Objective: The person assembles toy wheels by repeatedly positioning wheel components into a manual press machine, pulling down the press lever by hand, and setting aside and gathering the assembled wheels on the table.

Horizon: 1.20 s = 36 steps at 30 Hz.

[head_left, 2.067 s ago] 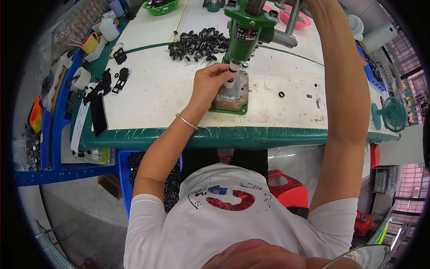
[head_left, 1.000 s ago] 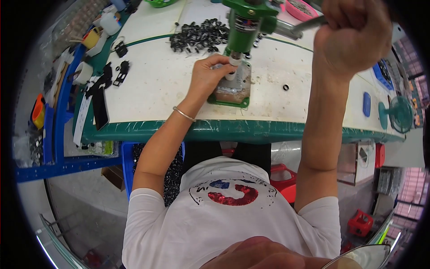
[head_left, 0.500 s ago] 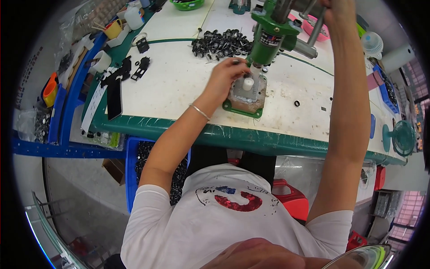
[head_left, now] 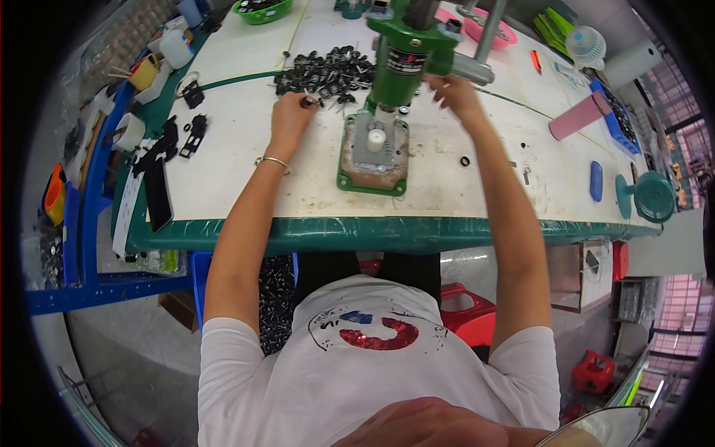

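My left hand (head_left: 290,121) is closed on a small black round part (head_left: 307,102), at the near edge of a pile of black wheel-like parts with thin metal pins (head_left: 324,71). To its right stands a green hand press (head_left: 398,74). On the press base (head_left: 372,179) a grey plate carries a white round fixture (head_left: 376,139), right under the ram. My right hand (head_left: 454,95) is right of the press column, below the lever (head_left: 488,37). Its fingers are loosely bent and apart, with nothing visible in them; the fingertips are partly blurred.
A black phone (head_left: 157,194) and black plastic pieces (head_left: 195,136) lie at the left. A green bowl (head_left: 262,13) and a pink basket (head_left: 491,33) stand at the back. Rightward are a black ring (head_left: 465,161), a pink cylinder (head_left: 579,117) and a blue case (head_left: 596,181).
My left hand has moved left from the press fixture to the pile, now with a black part. My right hand has come down off the lever. The view has shifted.
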### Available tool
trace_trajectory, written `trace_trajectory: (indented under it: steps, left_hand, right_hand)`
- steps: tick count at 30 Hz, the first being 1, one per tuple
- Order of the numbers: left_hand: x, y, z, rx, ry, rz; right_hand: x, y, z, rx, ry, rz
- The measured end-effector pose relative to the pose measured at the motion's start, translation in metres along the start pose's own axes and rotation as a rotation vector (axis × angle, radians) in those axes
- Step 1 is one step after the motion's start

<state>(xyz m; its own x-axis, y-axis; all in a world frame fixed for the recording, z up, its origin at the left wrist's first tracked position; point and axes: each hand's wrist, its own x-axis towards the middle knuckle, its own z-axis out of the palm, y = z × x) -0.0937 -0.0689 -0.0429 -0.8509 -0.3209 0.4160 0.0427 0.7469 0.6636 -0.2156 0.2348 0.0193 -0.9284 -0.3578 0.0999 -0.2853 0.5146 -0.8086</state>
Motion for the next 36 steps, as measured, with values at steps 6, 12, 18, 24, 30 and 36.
trace_trajectory:
  steps: [6,12,18,24,30,36]
  left_hand:
    - [-0.014,0.002,-0.006,0.046,0.069,0.012]
    - [-0.042,0.035,-0.02,-0.7,-0.113,-0.384]
    - [-0.061,0.065,-0.032,-0.863,-0.161,-0.419]
    - [-0.066,0.084,-0.031,-0.907,-0.193,-0.381]
    - [-0.069,0.094,-0.029,-0.926,-0.202,-0.351]
    - [-0.065,0.109,-0.026,-0.972,-0.241,-0.284]
  right_hand:
    - [-0.045,0.01,0.059,-0.347,0.085,-0.256]
    - [-0.045,0.004,0.05,-0.31,0.129,-0.288]
    - [-0.077,-0.047,0.038,0.463,-0.123,0.02]
    - [-0.098,-0.069,0.052,0.458,-0.375,0.028]
    - [-0.097,-0.07,0.059,0.326,-0.287,-0.014]
    - [-0.098,-0.063,0.053,0.68,-0.331,0.228]
